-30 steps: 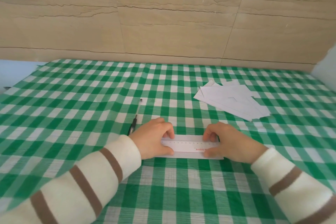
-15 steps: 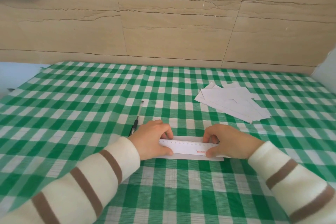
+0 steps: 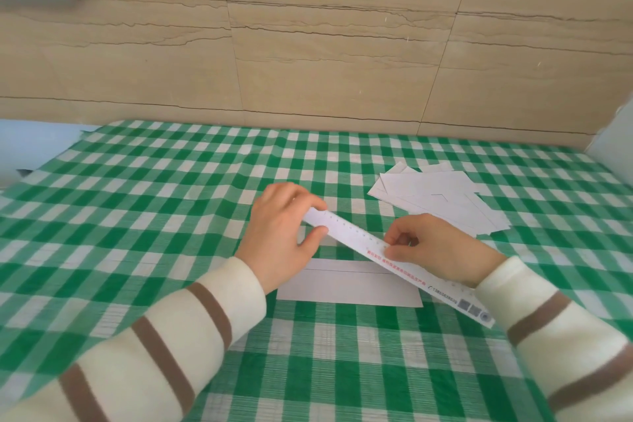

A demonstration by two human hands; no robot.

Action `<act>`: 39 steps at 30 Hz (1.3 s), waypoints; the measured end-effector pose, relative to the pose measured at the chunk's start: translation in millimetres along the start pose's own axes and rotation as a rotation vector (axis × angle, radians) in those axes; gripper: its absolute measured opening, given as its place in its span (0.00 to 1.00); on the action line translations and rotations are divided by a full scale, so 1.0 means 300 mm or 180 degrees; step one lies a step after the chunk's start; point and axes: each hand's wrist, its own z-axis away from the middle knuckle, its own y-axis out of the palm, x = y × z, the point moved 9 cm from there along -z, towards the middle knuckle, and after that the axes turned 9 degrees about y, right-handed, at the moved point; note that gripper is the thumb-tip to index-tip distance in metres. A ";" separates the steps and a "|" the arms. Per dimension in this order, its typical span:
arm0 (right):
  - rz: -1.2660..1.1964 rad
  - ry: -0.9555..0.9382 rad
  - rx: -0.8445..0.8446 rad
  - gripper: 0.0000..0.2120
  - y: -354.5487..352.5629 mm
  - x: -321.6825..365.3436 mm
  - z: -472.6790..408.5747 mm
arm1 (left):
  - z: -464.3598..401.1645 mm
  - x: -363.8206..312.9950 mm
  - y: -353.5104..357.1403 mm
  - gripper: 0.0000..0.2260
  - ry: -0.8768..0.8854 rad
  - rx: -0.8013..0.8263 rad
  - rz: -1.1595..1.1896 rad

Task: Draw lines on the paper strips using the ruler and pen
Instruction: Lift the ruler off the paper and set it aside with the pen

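Note:
A white ruler [image 3: 356,236] with red print is lifted off the table and slants from upper left down to lower right. My left hand [image 3: 277,240] pinches its far left end. My right hand [image 3: 442,247] pinches it near the middle. Below the ruler a white paper strip [image 3: 346,288] lies flat on the checked cloth, with a thin drawn line along its upper part. The pen is hidden, likely behind my left hand.
A loose pile of white paper strips [image 3: 442,202] lies at the back right. The green and white checked tablecloth [image 3: 154,202] covers the table up to a tan tiled wall [image 3: 308,62].
Both hands have raised the ruler off the paper strip and turned it to a slant. The strip with its drawn line is now uncovered.

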 end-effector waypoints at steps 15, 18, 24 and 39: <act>-0.2094 0.0184 -0.0260 0.06 0.031 0.143 -0.074 | 0.060 0.090 0.047 0.23 -0.0955 0.0382 0.0762; -0.2281 0.0219 -0.0247 0.06 0.054 0.175 -0.094 | 0.075 0.087 0.064 0.29 -0.0951 0.0548 0.0864; -0.2363 0.0179 -0.0194 0.05 0.096 0.254 -0.136 | 0.102 0.116 0.036 0.38 -0.0994 0.0494 0.0784; -0.1995 0.0208 0.0094 0.08 0.263 0.477 -0.239 | 0.218 0.294 -0.065 0.26 -0.1439 0.0439 0.0356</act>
